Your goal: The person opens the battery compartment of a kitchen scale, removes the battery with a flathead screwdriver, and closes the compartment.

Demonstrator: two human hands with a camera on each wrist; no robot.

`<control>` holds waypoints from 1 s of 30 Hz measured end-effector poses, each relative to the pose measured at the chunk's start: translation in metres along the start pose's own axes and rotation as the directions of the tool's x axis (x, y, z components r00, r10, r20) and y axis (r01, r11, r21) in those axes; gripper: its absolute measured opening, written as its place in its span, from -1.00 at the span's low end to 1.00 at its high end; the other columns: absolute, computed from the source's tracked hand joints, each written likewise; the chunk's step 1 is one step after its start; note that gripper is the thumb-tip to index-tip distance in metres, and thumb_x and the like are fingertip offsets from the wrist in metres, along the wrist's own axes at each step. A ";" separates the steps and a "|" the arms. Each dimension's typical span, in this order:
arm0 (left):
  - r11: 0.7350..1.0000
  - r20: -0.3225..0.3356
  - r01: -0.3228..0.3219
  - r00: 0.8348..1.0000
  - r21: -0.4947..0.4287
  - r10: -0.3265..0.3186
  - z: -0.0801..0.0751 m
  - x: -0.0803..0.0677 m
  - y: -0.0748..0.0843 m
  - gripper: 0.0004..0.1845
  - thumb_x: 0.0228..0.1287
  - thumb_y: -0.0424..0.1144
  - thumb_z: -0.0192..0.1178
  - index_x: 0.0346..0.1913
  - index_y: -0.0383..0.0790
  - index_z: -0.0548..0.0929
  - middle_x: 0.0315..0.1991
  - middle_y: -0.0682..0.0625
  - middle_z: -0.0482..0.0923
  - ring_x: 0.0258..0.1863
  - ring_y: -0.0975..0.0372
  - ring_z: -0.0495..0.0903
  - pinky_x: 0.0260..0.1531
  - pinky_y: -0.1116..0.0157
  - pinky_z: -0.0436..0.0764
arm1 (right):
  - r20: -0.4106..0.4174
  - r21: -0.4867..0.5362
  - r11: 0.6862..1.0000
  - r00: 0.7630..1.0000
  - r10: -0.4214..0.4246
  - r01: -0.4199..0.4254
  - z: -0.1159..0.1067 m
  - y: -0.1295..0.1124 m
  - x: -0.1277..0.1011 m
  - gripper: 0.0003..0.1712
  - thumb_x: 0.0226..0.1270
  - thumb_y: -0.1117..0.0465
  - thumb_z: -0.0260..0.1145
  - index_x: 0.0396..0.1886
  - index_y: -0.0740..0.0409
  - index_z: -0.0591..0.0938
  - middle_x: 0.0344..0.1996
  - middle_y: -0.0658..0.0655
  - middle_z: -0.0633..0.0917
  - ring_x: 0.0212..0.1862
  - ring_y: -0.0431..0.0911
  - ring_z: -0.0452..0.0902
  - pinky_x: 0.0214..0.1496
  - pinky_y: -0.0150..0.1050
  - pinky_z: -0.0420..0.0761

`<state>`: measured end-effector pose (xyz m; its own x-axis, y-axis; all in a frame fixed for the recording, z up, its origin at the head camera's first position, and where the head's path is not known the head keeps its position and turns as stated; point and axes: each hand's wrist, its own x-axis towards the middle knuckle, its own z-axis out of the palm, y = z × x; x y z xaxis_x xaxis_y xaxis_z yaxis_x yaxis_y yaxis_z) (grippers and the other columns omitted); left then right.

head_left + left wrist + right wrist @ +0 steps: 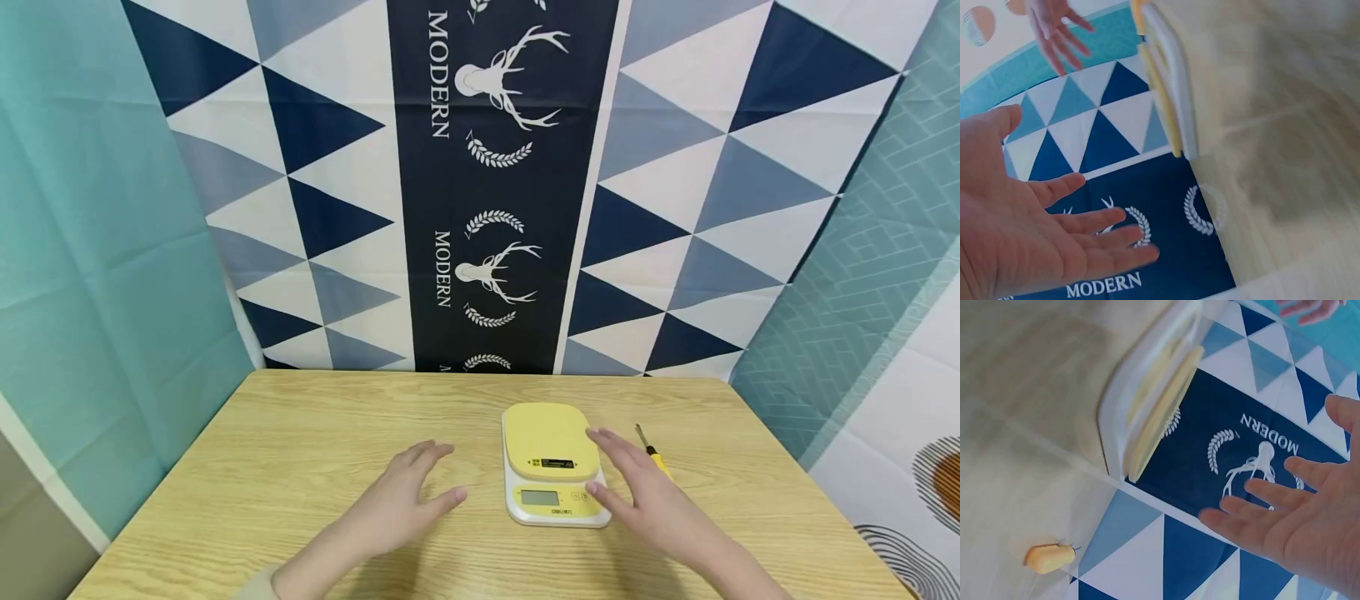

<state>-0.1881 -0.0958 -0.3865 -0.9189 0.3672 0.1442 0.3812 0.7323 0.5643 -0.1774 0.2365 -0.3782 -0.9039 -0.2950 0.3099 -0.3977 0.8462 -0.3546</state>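
A yellow and white kitchen scale lies on the wooden table, its small display on the side closest to me. To its left hovers my left hand, fingers extended and thumb apart, holding nothing. My right hand is over the scale's right side, overlapping its edge in the head view, also with spread fingers and nothing in them. In the left wrist view the left palm is bare; the right palm is likewise bare in the right wrist view. Just beyond the right hand lies a screwdriver with a yellow handle, partly hidden by that hand.
The wooden table reaches back to a patterned cloth with triangles and deer heads. A teal cloth hangs at the left, and another patterned sheet borders the right side.
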 end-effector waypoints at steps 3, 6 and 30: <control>0.986 0.045 0.036 0.999 -0.163 -0.029 -0.005 0.011 0.006 -0.24 0.24 0.35 -0.02 0.36 -0.06 0.30 0.35 -0.15 0.26 0.33 -0.10 0.24 0.20 -0.19 0.34 | 0.037 0.095 0.995 0.999 0.029 -0.033 -0.009 0.006 0.012 -0.28 0.37 -0.14 0.13 0.39 0.12 0.26 0.31 0.30 0.36 0.28 0.28 0.29 0.16 0.27 0.42; 0.961 0.052 0.042 0.998 -0.275 -0.028 -0.006 0.022 0.009 -0.29 0.29 0.24 0.02 0.36 -0.11 0.29 0.32 -0.21 0.29 0.28 -0.13 0.30 0.15 -0.13 0.43 | 0.079 0.157 0.984 0.994 0.070 -0.082 -0.016 0.013 0.024 -0.26 0.40 -0.14 0.09 0.41 0.18 0.21 0.28 0.37 0.38 0.25 0.32 0.32 0.11 0.22 0.49; 0.495 0.298 0.366 0.930 -0.788 -0.215 0.023 0.094 0.010 -0.32 0.35 -0.03 0.04 0.39 -0.32 0.16 0.30 -0.41 0.18 0.19 -0.24 0.35 0.10 -0.13 0.48 | 0.365 0.550 0.696 0.883 0.297 -0.461 -0.008 0.052 0.072 -0.07 0.38 -0.30 -0.04 0.44 0.29 0.02 0.31 0.46 0.25 0.18 0.25 0.38 -0.05 -0.01 0.66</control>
<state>-0.2689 -0.0410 -0.3860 -0.9064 0.3550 -0.2292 -0.2283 0.0448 0.9725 -0.2618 0.2626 -0.3676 -0.9732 -0.1711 -0.1535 0.0533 0.4815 -0.8748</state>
